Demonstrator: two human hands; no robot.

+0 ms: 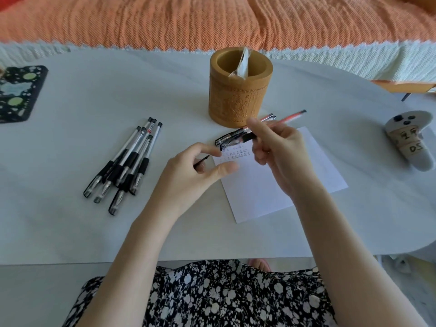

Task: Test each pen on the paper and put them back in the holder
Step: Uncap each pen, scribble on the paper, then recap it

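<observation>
Two bare hands work above the near middle of a white desk [70,232]. The right grip [278,156] is pinched on a red-barrelled pen [290,117], thumb and fingers closed on its lower part. The barrel slants up and away to the right, and its far end shows just right of the holder's base. The left grip [188,175] is curled, with thumb and forefinger close together around a small dark piece [201,161] that is too blurred to identify. It sits at the paper's upper left corner.

The paper [283,185], a white sheet, lies tilted at the desk's centre under both hands. Rows of small pen marks [236,155] cover its upper left corner. Two capped black pens [236,135] lie side by side across that corner, their far ends just beside the holder's base.

The holder [238,95], a carved bamboo cylinder, stands upright beyond the paper, toward the far edge. Only a crumpled white wrapper [243,64] is visible in it, leaning on its rim. About six capped pens with black sleeves [127,161] lie in a loose bundle on the left half of the desk, well apart from the paper.

A black stencil [18,93] lies at the left edge and a grey controller [410,142] near the right edge. Orange cloth [212,20] runs along beyond the far edge. A floral garment [224,298] shows at the near edge.
</observation>
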